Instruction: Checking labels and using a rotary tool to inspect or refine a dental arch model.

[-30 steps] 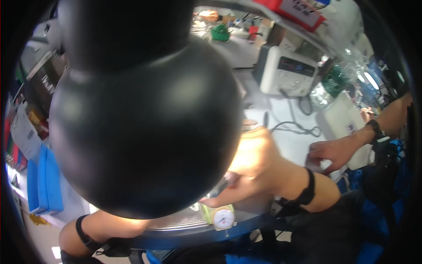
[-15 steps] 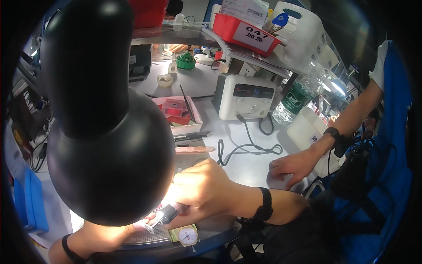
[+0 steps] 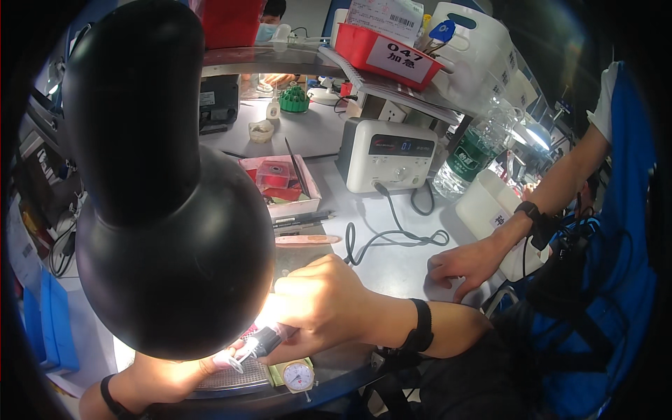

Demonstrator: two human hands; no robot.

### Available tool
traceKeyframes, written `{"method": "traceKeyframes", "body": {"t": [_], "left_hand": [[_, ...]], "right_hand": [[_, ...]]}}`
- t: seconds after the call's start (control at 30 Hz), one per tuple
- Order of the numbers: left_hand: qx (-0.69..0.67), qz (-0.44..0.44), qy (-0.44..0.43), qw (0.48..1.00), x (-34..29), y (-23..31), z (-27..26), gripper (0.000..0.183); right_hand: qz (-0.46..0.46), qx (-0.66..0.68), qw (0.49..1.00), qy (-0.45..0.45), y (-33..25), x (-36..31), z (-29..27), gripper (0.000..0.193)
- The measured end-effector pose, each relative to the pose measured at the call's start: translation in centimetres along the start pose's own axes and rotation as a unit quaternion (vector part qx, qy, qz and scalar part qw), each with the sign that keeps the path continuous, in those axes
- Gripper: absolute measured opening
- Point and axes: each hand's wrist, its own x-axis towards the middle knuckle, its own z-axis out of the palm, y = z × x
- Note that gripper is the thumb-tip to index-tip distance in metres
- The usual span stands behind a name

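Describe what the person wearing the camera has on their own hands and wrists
Both hands are bare, without gloves or sleeves. The right hand has a black band around its wrist, and the left hand, partly hidden under the black lamp head, has a thinner black band. No rings or markings can be made out.

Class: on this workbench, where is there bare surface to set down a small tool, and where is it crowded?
Bare: the white bench between the coiled cable and a co-worker's hand. Crowded: under the black lamp, where the right hand grips a handpiece.

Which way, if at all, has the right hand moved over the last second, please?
No: the right hand stays just above the round gauge, gripping the tool.
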Motion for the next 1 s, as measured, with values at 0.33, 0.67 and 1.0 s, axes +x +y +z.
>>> {"method": "traceKeyframes", "body": {"t": [0.33,0.67,1.0], "left_hand": [[-0.062,-0.061,0.022,0.996,-0.6,1.3,0.2,0.030],[-0.046,-0.050,0.012,0.998,0.1,0.3,0.2,0.032],[-0.059,-0.096,0.009,0.994,-0.5,0.0,-0.2,0.031]], "right_hand": [[-0.005,0.003,1.000,0.001,-0.3,0.4,0.0,0.043],[0.013,0.000,1.000,0.002,0.0,-0.1,-0.1,0.042],[0.024,-0.003,1.000,-0.013,-0.3,-0.1,0.1,0.043]]}}
